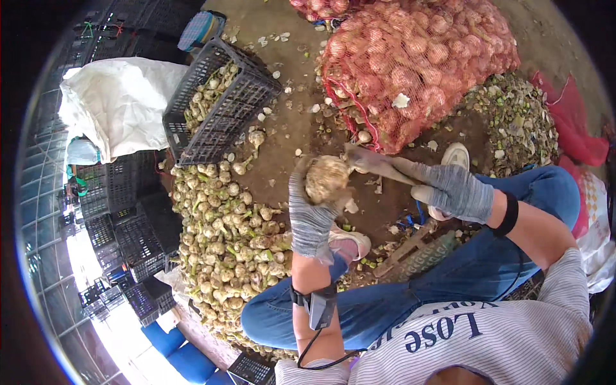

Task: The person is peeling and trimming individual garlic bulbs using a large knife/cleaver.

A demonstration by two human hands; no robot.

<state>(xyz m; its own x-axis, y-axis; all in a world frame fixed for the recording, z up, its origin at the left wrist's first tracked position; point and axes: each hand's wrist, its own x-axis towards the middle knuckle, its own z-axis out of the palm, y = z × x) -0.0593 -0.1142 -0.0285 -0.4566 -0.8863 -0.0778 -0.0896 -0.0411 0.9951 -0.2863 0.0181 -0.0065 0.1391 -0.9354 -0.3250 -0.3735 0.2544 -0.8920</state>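
Observation:
My left hand (313, 216), in a grey knitted glove, holds a garlic bulb (327, 179) with its roots facing up. In my right hand (450, 192), gloved the same way, is a flat-bladed metal cutting tool (375, 161); its far end lies close to the bulb's right side, and I cannot tell whether they touch. Left of my left hand spreads a large heap of garlic bulbs (221, 240) with short stems. Beyond the tool stands a red mesh sack (414, 67) full of garlic bulbs.
A black plastic crate (231, 106) with garlic inside leans at the upper left, beside a white woven sack (125, 101). Stacked black crates (139, 240) line the left side. Trimmings (519, 125) lie piled at the right, near red netting (572, 120). A wooden piece (402, 252) lies between my legs.

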